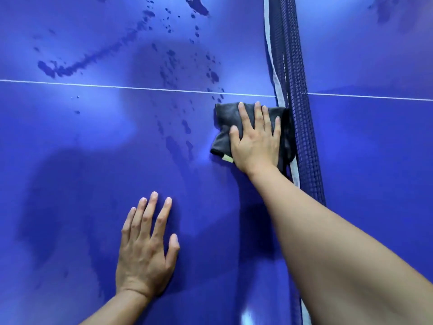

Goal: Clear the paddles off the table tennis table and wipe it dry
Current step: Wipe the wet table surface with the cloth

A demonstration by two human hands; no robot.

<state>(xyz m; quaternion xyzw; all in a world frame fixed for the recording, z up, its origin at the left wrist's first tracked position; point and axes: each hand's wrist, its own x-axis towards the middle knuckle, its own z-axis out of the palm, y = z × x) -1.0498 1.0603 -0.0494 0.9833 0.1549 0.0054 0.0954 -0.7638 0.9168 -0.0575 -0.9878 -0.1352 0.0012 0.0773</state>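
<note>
Your right hand [256,137] is pressing flat, fingers straight, on the dark cloth [223,123], right beside the net [297,90]. Your left hand [146,249] is lying flat on the table [93,184], holding nothing. Try sliding the cloth firmly over the wet spots [187,130] just to its left.

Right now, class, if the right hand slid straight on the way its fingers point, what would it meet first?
The white line, just past the fingertips of the right hand on the cloth. The net runs close alongside and may brush its little-finger side.
</note>
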